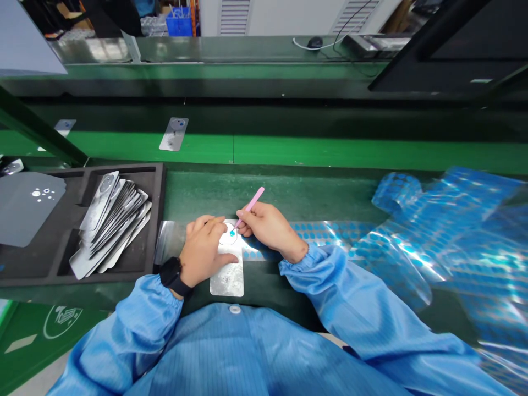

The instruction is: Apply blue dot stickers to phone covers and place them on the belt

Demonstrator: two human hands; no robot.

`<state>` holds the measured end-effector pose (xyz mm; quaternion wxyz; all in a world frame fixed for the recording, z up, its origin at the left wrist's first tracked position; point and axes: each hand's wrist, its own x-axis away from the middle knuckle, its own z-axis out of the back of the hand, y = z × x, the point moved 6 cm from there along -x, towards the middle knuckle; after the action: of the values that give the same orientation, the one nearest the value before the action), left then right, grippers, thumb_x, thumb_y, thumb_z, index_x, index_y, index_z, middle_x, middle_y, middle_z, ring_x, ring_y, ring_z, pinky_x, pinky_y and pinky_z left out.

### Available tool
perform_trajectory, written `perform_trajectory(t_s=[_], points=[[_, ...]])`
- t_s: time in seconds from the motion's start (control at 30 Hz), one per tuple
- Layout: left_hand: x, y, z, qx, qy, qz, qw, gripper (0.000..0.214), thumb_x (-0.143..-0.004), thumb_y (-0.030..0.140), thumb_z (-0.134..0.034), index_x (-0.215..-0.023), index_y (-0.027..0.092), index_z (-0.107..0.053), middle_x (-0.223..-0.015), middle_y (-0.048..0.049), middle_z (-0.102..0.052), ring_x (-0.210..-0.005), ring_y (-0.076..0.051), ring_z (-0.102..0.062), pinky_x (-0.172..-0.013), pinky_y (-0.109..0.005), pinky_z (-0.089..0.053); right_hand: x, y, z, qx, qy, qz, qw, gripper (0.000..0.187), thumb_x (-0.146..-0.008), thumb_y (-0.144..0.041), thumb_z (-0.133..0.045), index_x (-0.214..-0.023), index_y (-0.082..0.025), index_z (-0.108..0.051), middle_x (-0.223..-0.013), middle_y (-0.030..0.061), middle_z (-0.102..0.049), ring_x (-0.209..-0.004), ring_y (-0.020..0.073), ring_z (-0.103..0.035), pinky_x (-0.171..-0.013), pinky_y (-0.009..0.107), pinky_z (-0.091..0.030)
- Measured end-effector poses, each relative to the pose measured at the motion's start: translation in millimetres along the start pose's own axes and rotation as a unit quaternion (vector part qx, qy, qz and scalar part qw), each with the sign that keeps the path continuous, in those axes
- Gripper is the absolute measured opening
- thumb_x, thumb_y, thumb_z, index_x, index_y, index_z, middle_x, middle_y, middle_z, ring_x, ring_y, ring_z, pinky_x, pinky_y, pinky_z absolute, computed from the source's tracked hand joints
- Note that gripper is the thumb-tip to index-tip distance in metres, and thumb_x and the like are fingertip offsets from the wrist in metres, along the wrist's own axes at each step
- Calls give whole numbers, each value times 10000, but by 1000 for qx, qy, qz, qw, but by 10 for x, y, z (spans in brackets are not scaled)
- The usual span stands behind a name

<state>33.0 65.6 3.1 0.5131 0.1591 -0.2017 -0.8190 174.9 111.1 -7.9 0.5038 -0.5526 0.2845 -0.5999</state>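
Observation:
A silvery phone back panel (pixel 227 278) with a circled camera area lies on the green bench in front of me. My left hand (pixel 206 250) rests over its left side, fingers spread and thumb stretched across it. In my right hand (pixel 268 225) is a pair of pink tweezers (pixel 254 199), pinched between thumb and fingers, tips down at the camera area. A small blue round sticker (pixel 232 233) shows at those tips; whether they grip it I cannot tell. Under the panel and my right wrist runs a clear strip of blue dot stickers (pixel 325 234).
At left, a black tray (pixel 160 220) holds a fanned stack of similar panels (pixel 117 220) and a grey sheet (pixel 28 209). Crumpled blue sticker film (pixel 462 220) spreads over the right side. Another panel (pixel 174 135) lies on the green strip beyond. A dark monitor (pixel 466 49) overhangs the back right.

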Motion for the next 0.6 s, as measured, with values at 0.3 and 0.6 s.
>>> perform_trajectory(t_s=[0.3,0.6], points=[[20,20,-3,-44,7,-30,999,480,-626,416,-847,-1040,249,-668,-1295,-106,-602,-1194,-339,-466,-921,-500,-379,-5,23,-10,28,6,14,999,201,-882,-179,-574,-683,-163,-588,-612,20,-683,-506,110,-634,-509,205,-528],[10,30,16,-44,-4,-23,999,473,-637,418,-839,-1041,245,-665,-1311,-106,-597,-1206,-344,-467,-926,-521,-374,264,-235,150,198,112,216,949,133,-877,-222,-512,-782,-205,-603,-786,67,-691,-773,208,-665,-743,333,-537]])
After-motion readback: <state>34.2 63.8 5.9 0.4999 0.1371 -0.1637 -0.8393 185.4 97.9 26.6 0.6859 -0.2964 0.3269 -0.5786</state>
